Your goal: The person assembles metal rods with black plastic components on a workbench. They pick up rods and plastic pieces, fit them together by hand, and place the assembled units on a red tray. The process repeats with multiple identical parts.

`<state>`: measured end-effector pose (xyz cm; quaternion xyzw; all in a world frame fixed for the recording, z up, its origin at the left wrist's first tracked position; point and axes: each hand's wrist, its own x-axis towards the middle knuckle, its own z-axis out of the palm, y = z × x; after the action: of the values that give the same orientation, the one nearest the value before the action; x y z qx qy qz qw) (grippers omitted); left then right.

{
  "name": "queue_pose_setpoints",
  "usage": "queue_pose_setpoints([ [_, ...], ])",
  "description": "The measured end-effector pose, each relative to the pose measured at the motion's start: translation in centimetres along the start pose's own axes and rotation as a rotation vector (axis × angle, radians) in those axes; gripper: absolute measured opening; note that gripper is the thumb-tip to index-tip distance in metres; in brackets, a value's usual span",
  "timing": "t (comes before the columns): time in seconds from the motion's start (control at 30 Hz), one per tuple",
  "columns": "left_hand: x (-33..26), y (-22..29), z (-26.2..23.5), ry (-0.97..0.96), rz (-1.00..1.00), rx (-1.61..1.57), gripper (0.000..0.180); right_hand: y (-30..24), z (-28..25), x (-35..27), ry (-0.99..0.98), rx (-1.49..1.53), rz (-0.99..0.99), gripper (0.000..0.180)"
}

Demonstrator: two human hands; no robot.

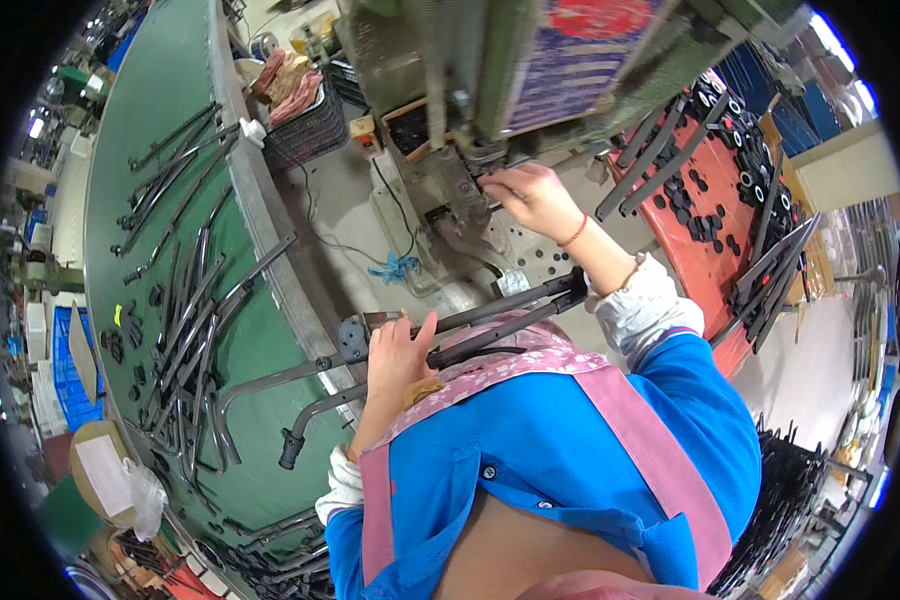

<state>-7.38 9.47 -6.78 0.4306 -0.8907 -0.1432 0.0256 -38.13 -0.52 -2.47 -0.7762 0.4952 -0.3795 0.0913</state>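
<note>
A dark metal tube frame (490, 340), with a bracket-like joint and bent ends at the left, lies across my lap. My left hand (398, 355) is closed round it beside the joint (353, 338), with the thumb raised. My right hand (535, 198) reaches forward to the tooling (462, 188) of a green upright machine (390, 60). Its fingers are pinched together at the tooling, and what they hold, if anything, is hidden.
At my left runs a green-topped conveyor or bench (160, 60), scattered with dark bent tubes (185, 340). A black basket (310, 130) stands beside it. At right, a red-covered table (670, 235) carries black rings and flat bars. Dark rods (780, 500) are piled at lower right.
</note>
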Motion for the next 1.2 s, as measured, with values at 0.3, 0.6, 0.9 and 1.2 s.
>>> queue_pose_setpoints([
  [0.3,3.6,6.3,1.4,0.0,-0.047,0.034,0.072,4.5,1.2,-1.9,-0.377,-0.319,-0.108,0.01],
  [0.6,12.7,16.4,3.1,-0.017,-0.046,-0.021,0.082,4.2,-6.9,-14.6,-0.499,-0.277,-0.018,0.036],
  [0.9,12.0,19.7,2.9,0.148,0.037,0.062,0.087,13.3,-18.5,-21.9,-0.4,-0.153,0.063,0.033],
  [1.2,11.3,21.4,7.0,-0.019,-0.058,0.045,0.076,23.9,-18.8,-21.9,-0.334,-0.074,0.245,0.025],
])
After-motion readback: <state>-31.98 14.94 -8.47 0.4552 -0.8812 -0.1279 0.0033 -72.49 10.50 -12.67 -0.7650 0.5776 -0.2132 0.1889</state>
